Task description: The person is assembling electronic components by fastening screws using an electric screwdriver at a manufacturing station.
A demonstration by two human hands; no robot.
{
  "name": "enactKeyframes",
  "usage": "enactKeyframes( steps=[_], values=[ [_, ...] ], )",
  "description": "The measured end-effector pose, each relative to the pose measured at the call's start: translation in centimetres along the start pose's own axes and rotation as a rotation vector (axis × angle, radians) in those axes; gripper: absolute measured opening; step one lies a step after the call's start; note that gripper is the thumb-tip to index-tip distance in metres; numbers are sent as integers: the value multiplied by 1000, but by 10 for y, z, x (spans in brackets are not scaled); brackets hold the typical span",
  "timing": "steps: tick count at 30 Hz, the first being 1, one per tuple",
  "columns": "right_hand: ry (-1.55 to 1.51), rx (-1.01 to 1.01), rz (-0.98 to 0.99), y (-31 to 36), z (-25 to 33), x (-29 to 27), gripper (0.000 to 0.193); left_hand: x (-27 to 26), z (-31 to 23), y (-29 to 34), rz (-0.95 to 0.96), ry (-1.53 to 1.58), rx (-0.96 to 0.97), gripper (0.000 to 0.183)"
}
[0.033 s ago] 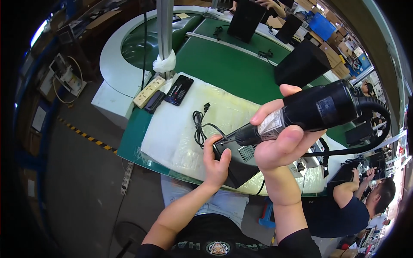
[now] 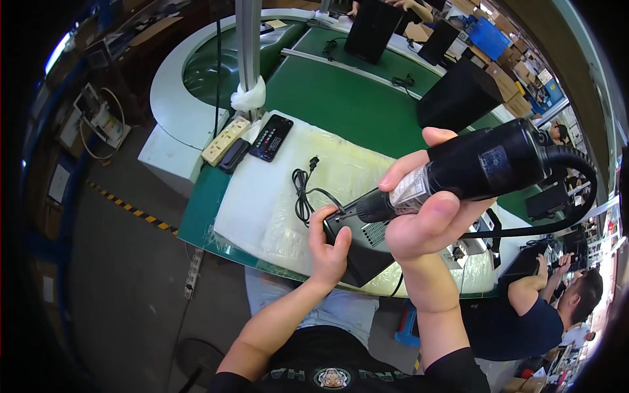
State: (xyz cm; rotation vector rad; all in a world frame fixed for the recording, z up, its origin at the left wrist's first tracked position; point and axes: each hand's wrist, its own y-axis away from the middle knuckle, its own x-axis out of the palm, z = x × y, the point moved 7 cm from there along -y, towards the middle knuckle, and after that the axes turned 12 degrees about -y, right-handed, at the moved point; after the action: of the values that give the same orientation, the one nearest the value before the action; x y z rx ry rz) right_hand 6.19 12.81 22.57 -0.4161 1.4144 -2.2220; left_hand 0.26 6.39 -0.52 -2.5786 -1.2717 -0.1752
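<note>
My right hand (image 2: 426, 219) is wrapped round a black electric screwdriver (image 2: 488, 164), which tilts down to the left and trails a thick cable. Its bit meets, or nearly meets, the corner of a black box-shaped device (image 2: 367, 262) with a vent grille; the exact contact is too small to tell. At that same corner my left hand (image 2: 329, 252) grips the device's edge, thumb on top and fingers at the far side. A black power cord (image 2: 303, 196) with a plug lies coiled beyond the device, on the plastic-covered white foam pad (image 2: 255, 203).
A dark phone or handset (image 2: 271, 137) and a cream power strip (image 2: 226, 141) lie at the pad's far left, near a metal post (image 2: 249, 52). Black speaker-like boxes (image 2: 458, 97) stand on the green conveyor (image 2: 327, 95). To the right sits a co-worker (image 2: 524, 321).
</note>
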Motion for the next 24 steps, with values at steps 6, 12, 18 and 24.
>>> enactKeyframes(
  steps=[6,12,18,24],
  values=[
    [-16,45,38,5,-7,9,70,-2,-1,-2,5,1,9,41],
    [-223,145,-43,17,-23,12,63,6,6,-3,41,3,-12,43],
    [-359,434,93,49,-49,21,78,-2,11,3,20,46,-30,47],
    [-89,102,43,32,-32,26,82,-16,13,-8,104,-185,54,57]
  ],
)
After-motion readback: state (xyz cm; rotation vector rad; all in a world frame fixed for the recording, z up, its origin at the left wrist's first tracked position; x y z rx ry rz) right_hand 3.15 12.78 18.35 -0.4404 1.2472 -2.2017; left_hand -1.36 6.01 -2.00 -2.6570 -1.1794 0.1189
